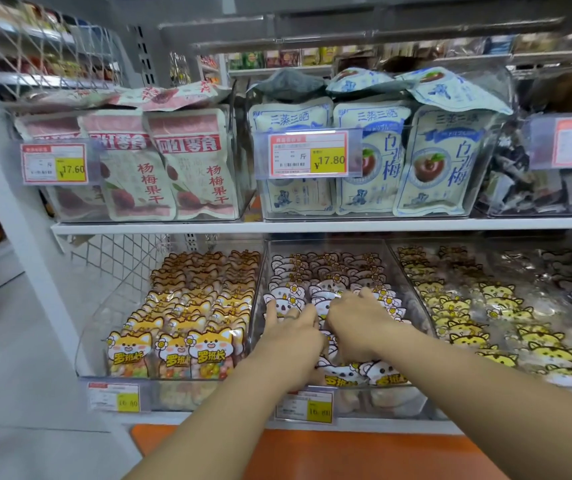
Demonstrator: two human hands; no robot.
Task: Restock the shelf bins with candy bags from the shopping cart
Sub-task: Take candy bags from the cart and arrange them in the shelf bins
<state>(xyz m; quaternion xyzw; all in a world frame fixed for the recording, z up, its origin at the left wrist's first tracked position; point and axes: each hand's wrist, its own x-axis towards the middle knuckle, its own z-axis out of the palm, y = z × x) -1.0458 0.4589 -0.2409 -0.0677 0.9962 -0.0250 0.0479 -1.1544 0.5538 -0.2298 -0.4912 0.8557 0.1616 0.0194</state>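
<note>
Head view: the middle bin (326, 241) on the lower shelf looks nearly full. White animal-face candy bags (326, 271) run in rows from its back wall to its front wall, so restocking here seems late-stage and is probably just seating or straightening. Both hands are inside the middle bin, toward its front half. The left hand (291, 327) has fingers curled down among the bags, and a pinch cannot be told. The right hand (360, 317) lies with fingers stretched over the bag tops, pressing and looking released. The bags stand upright and lean back a little, long axis vertical, faces toward the bin's front. Fox bags (180, 327) left of the middle bin and yellow bags (464, 306) right of it also look stocked. The cart is not in view, so what remains is unknown.
</note>
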